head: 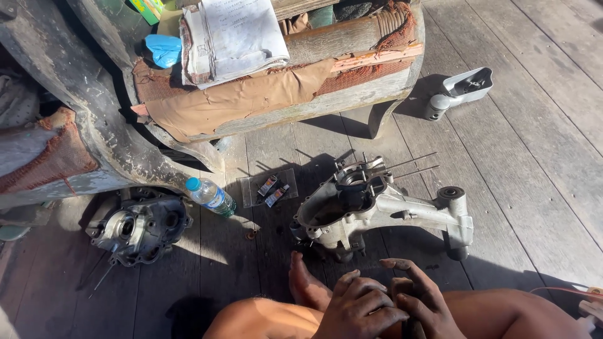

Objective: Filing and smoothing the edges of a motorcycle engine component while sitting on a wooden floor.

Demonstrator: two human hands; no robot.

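Both hands are curled close together over the lap, greasy. The left hand (pixel 359 307) and right hand (pixel 419 301) seem to grip a small dark part (pixel 411 328), mostly hidden. Just ahead on the wooden floor (pixel 534 163) lies a grey engine casing (pixel 377 210), open side up, within easy reach. A water bottle (pixel 211 196) lies further left.

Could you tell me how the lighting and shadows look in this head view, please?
Head view: hard sunlight stripes the wooden floor; glare whitens the papers; the engine casing casts a sharp shadow; both hands sit in shade at the frame's bottom, slightly soft.
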